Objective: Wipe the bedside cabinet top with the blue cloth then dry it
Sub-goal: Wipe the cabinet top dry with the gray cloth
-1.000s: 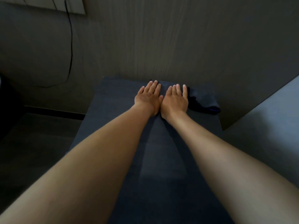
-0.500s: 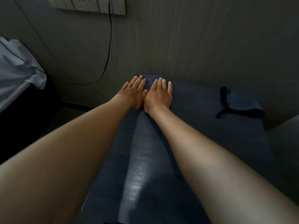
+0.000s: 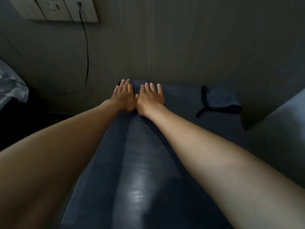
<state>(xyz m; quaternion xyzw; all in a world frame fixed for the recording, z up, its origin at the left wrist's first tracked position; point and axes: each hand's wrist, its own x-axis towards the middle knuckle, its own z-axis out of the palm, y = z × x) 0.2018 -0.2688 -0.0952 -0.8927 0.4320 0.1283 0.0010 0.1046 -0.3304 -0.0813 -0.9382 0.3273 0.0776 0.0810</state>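
The bedside cabinet top point(image 3: 140, 162) is dark blue-grey, with a wet sheen near me. My left hand point(image 3: 124, 98) and my right hand point(image 3: 151, 98) lie flat side by side at its far left corner, against the wall. They press down on a blue cloth point(image 3: 135, 86); only a strip of it shows between and beyond the fingers. A second, folded blue cloth point(image 3: 221, 100) with a dark strap lies at the far right corner, apart from both hands.
A socket panel point(image 3: 54, 9) is on the wall at upper left, with a black cable point(image 3: 86, 52) hanging from it. White bedding point(image 3: 11, 90) is at the left. A grey surface point(image 3: 280, 129) borders the cabinet on the right.
Both hands have slid left along the back edge, from beside the folded cloth to the far left corner. The view has shifted left with them.
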